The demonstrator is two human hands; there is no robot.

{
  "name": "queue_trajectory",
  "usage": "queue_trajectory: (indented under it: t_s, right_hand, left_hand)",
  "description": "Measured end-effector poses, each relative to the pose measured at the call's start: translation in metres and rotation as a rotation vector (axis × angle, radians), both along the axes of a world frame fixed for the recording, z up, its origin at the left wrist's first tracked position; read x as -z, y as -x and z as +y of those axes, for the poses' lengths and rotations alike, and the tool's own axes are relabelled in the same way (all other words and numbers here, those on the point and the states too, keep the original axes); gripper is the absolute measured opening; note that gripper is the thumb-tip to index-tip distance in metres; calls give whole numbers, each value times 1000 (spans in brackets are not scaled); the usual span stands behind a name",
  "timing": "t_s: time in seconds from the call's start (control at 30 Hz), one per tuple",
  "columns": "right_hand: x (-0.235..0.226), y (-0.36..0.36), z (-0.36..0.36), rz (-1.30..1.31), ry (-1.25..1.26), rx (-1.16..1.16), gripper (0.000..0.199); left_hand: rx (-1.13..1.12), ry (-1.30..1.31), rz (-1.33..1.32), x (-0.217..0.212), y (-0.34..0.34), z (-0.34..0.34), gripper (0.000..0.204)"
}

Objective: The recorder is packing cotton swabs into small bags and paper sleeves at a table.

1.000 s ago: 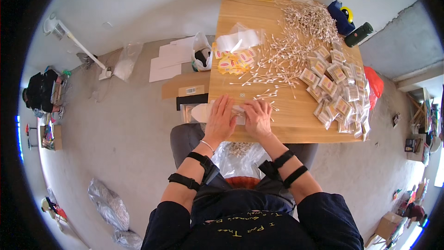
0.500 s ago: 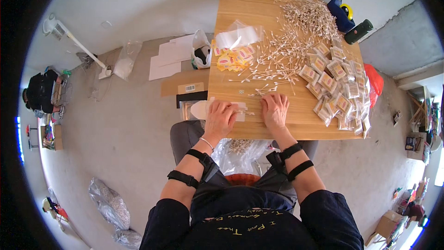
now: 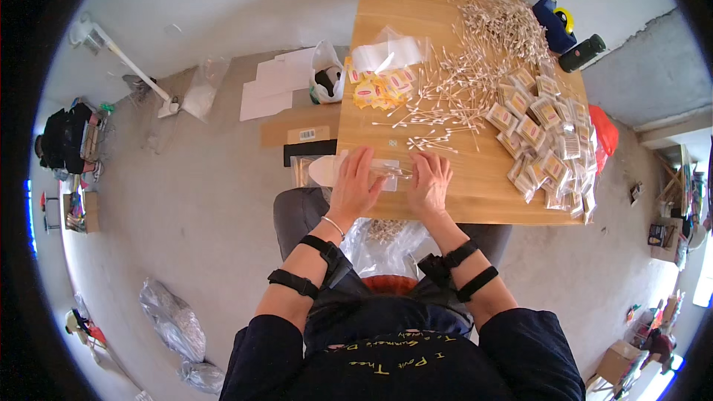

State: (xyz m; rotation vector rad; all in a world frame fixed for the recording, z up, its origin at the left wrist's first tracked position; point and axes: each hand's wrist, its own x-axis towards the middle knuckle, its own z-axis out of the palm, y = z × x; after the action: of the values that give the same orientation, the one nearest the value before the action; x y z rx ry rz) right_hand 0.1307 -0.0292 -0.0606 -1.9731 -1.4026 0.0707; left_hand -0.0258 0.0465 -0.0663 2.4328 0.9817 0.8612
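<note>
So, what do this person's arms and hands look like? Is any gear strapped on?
Both the left hand and the right hand are ungloved. A thin, pale bracelet circles the left wrist. Each forearm wears two black straps with a dark, blocky piece on the inner side. Dark, loose sleeves cover the upper arms.

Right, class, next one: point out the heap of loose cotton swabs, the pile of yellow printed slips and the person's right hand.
Heap of loose cotton swabs (image 3: 506,28): head view, its dense far part.
Pile of yellow printed slips (image 3: 380,92): head view, its middle.
Right hand (image 3: 429,183): head view, back of the hand.
</note>
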Motion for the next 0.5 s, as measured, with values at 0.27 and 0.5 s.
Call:
queue_trajectory:
  t_s: [0.27,0.5]
  right_hand:
    - [14,5,-15,64,21,-104,38]
    - [3,-24,0,-65,51,241,26]
  left_hand:
    - [124,-1,20,0,-2,3,48]
    - [122,-73,83,-2,1,2,39]
